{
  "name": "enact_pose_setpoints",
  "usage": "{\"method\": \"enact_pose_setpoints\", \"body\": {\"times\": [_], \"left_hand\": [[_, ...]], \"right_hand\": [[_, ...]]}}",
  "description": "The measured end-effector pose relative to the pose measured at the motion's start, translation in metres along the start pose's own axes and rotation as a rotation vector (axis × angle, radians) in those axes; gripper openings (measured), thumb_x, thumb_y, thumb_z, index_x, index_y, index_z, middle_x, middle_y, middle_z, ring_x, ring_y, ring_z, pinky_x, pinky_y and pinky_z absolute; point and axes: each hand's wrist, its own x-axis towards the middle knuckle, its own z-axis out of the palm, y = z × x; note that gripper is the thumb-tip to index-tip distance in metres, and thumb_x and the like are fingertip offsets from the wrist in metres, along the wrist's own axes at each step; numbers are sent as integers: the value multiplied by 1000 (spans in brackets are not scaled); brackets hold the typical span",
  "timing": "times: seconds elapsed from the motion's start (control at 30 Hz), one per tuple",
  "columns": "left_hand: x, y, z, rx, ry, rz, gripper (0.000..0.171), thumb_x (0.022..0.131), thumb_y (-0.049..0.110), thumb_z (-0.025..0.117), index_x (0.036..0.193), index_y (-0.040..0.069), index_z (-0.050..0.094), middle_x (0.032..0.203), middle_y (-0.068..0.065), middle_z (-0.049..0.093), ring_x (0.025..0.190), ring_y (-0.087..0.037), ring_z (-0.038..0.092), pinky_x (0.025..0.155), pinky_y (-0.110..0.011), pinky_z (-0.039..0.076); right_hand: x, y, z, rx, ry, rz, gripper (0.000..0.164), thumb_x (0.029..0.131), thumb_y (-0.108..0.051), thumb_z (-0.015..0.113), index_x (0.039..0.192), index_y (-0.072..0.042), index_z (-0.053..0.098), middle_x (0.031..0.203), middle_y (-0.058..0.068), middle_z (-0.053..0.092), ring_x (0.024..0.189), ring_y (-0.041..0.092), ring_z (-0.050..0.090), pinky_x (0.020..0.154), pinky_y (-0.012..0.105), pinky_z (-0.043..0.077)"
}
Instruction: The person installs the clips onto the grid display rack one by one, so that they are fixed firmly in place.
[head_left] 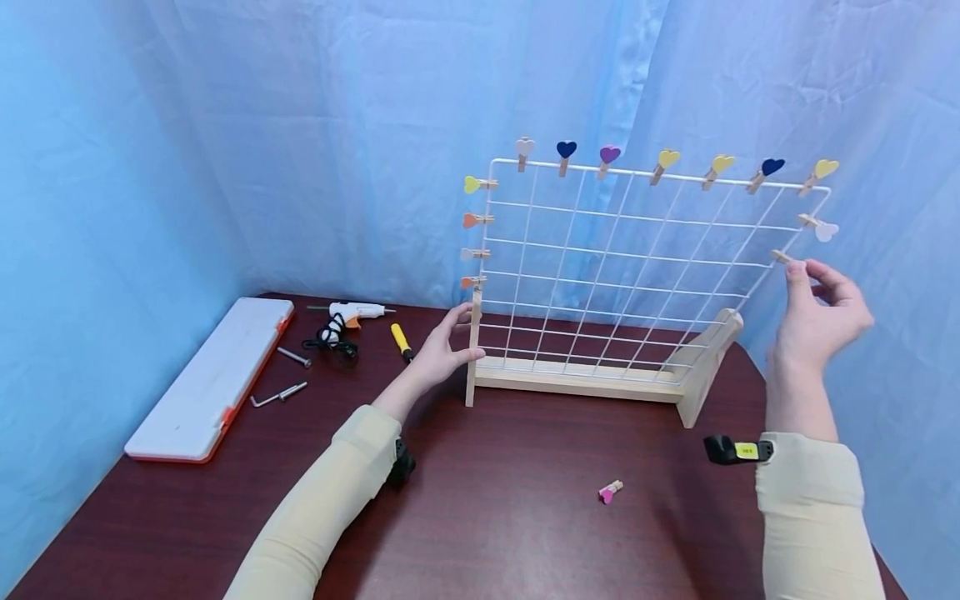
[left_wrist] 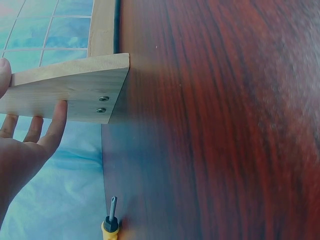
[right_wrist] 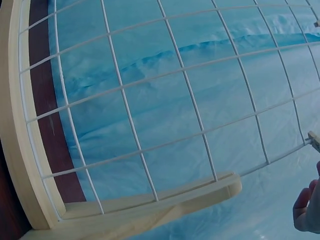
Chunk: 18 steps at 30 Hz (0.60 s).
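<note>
Upright on the table (head_left: pixel 525 533): white wire grid (head_left: pixel 622 267) in wooden stand (head_left: pixel 577 379). Left hand (head_left: pixel 442 350) open, fingers straight against the stand's left upright. Right hand (head_left: pixel 817 312) pinching a clothespin (head_left: pixel 782 257) at the grid's right edge. Pink clip (head_left: pixel 611 492) lying nearby.

White wire grid (head_left: pixel 637 267), pink clip (head_left: pixel 610 492), dark-red table (head_left: pixel 525 517).

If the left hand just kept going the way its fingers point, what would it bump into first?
Almost nothing to travel: the left hand already has its fingers against the wooden side post of the wire grid stand. Going straight on, it would likely just press that post; depth beyond it is unclear.
</note>
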Motion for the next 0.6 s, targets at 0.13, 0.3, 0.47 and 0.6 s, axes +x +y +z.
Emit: {"method": "enact_pose_setpoints", "body": {"times": [0.13,0.3,0.47,0.6], "left_hand": [[-4,10,-1,-10,-17,-5,74,78,25,68,138,21,26,135,-8,38,124,-23,38,91,-44,42],[-5,14,-1,-5,-22,-18,73,78,23,68,138,20,26,135,-7,38,124,-22,38,90,-43,43],[0,1,1,7,-1,-21,73,76,27,69,137,26,28,133,-2,40,122,-17,39,91,-40,43],[0,0,0,3,2,-21,73,76,27,69,137,26,28,133,-2,40,122,-17,40,89,-39,44]], "right_hand": [[-10,-5,-4,-158,-19,-138,37,62,-23,81,93,-8,68,94,1,58,78,9,46,64,21,37],[-28,2,-16,-425,-207,-389,33,68,-19,77,99,-9,68,94,-5,61,77,5,50,62,15,37],[-43,30,-32,-480,-696,-522,36,65,2,75,100,-1,66,90,1,62,72,6,51,59,12,39],[-57,50,-42,-522,-1151,-496,44,65,5,75,106,-6,63,98,2,59,77,7,51,62,16,41]]}}
